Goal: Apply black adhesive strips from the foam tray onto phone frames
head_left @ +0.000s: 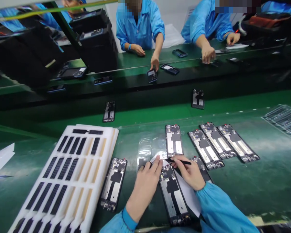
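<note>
My left hand (147,181) lies with fingers stretched out on a small white sheet of stickers (163,157), its thumb hidden. In my right hand (191,173) are slim black tweezers (184,161), pinched between thumb and fingers, their tip at the sheet. Just below both hands is an opened phone body (172,191) with a black and silver inside. Another phone body (174,140) lies just beyond the fingertips. Partly under my right hand are a further phone body (202,168) and a loose white paper (188,194).
A white foam tray (93,161) with black strips in slots stands left, a phone body (113,183) beside it. Several phone bodies (206,149) lie right, near a clear plastic tray (285,119). A green belt (147,113) carries phones. Two co-workers (140,29) handle phones opposite.
</note>
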The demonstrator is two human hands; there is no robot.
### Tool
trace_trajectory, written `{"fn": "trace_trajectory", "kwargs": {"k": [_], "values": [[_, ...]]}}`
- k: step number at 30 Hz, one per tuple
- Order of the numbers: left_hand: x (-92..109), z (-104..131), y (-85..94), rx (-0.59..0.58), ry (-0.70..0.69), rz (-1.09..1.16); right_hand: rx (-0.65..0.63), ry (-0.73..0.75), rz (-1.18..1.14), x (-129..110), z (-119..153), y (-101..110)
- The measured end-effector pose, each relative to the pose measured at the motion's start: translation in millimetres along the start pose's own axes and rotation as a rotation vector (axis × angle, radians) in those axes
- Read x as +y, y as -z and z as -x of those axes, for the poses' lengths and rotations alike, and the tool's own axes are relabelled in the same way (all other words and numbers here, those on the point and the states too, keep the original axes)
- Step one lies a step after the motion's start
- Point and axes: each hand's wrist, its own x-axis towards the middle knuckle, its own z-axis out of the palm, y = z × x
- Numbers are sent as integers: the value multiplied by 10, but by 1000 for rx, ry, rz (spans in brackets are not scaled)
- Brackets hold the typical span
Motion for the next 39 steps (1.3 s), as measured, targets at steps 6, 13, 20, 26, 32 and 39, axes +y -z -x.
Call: {"fn": "trace_trajectory", "kwargs": {"k": [6,13,20,26,32,39], "values": [[-16,-30,29,-32,-21,-1,1,-2,19,9,18,16],[-24,-47,42,-41,-50,-21,-82,-45,0,-22,-57,48],[-5,-23,0,-6,-27,-17,-86,33,4,6,-68,69],[-12,-5,-6,-11,-30,-2,-57,87,-6,53,-49,81],[-16,-7,-17,-2,-43,-12,-119,175,72,24,-57,96],[-42,-19,-27,0,-66,-17,-239,176,133,-122,-178,118]]}}
